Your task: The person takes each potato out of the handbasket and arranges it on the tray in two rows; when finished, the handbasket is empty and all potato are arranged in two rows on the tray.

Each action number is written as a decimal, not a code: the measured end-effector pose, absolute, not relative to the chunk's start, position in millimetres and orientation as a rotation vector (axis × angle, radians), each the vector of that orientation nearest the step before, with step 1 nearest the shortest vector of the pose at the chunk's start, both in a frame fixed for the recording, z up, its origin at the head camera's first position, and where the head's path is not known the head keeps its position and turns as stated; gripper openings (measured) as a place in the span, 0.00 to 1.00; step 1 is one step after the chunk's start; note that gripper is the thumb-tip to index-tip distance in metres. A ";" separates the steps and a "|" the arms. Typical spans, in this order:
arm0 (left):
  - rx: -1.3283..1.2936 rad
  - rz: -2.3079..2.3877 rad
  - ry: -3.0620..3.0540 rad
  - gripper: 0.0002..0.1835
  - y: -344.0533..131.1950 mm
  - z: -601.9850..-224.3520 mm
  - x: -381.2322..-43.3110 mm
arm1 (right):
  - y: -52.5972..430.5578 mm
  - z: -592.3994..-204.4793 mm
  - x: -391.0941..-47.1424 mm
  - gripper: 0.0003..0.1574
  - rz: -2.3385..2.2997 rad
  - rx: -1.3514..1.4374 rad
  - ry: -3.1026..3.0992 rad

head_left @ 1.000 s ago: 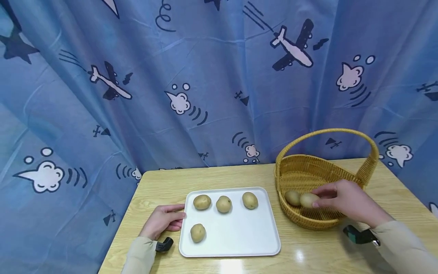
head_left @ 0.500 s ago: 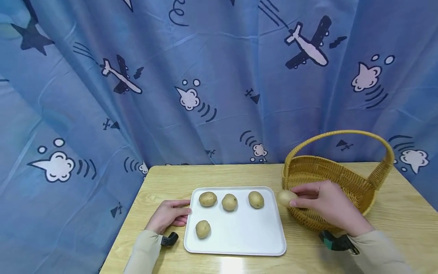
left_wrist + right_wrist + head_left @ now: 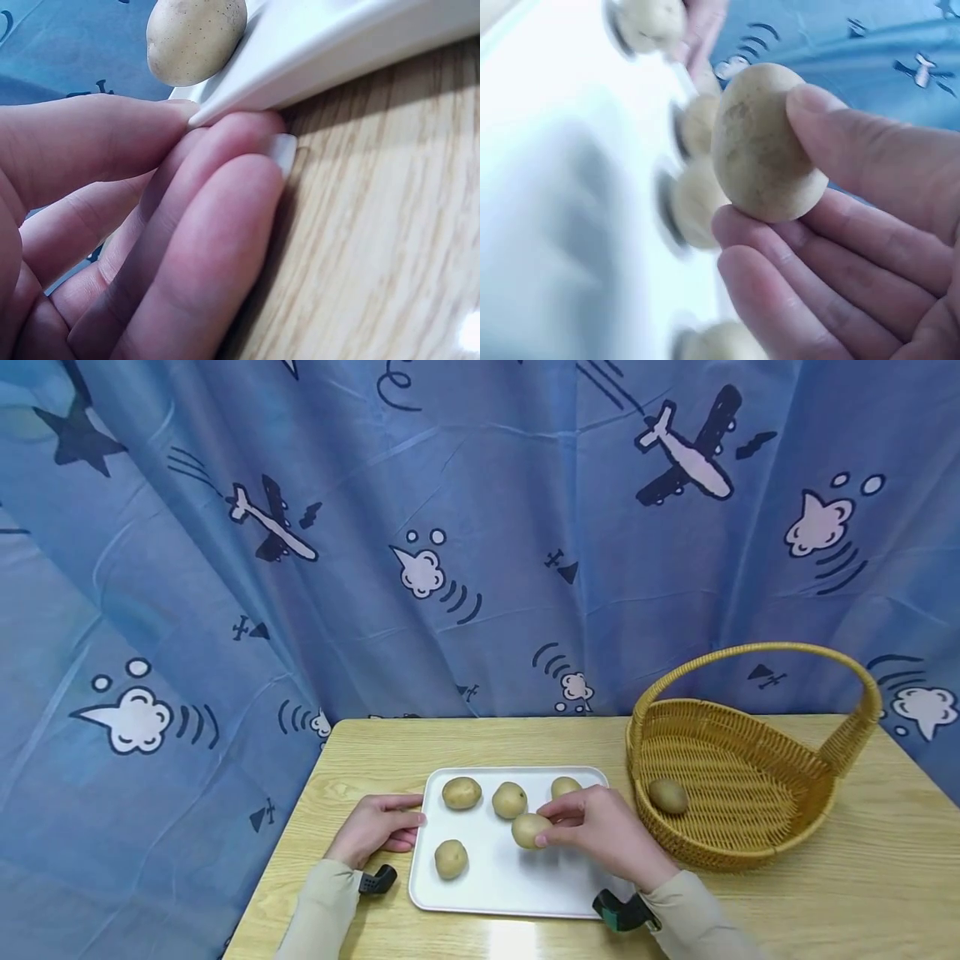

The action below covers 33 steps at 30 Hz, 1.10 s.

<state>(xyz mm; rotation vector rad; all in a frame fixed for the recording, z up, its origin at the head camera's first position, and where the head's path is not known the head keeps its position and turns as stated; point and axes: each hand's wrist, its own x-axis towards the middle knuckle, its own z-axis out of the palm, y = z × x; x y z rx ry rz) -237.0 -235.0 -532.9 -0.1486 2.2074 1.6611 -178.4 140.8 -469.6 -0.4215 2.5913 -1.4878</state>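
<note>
My right hand (image 3: 611, 835) pinches a potato (image 3: 530, 831) between thumb and fingertips, above the middle of a white tray (image 3: 510, 892). In the right wrist view that held potato (image 3: 761, 142) hangs apart from the tray. My left hand (image 3: 378, 828) grips the tray's left rim; in the left wrist view the thumb lies over the rim (image 3: 300, 64) and the fingers press against its side. Lying on the tray are a front-left potato (image 3: 451, 859), a back-left potato (image 3: 461, 792), a back-middle potato (image 3: 509, 800) and a back-right potato (image 3: 564, 787), partly hidden by my right hand.
A wicker basket (image 3: 731, 760) with a tall arched handle stands right of the tray, one potato (image 3: 667, 796) inside at its left. Behind the wooden table (image 3: 862, 868) hangs a blue patterned curtain (image 3: 480, 527).
My right hand has lifted a potato out of the basket and carried it left over the tray. The left hand stays at the tray's rim. The head view has shifted slightly.
</note>
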 end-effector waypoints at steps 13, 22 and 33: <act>-0.154 1.657 2.218 0.28 -231.1 -527.2 -234.0 | 108.0 -495.5 -175.6 0.18 -1.504 -0.450 2.494; -0.158 1.656 2.222 0.28 -233.8 -531.8 -234.2 | 103.3 -501.0 -173.3 0.16 -1.451 -0.449 2.536; -0.142 1.654 2.216 0.29 -233.8 -531.7 -235.5 | 102.1 -503.4 -174.1 0.16 -1.392 -0.470 2.596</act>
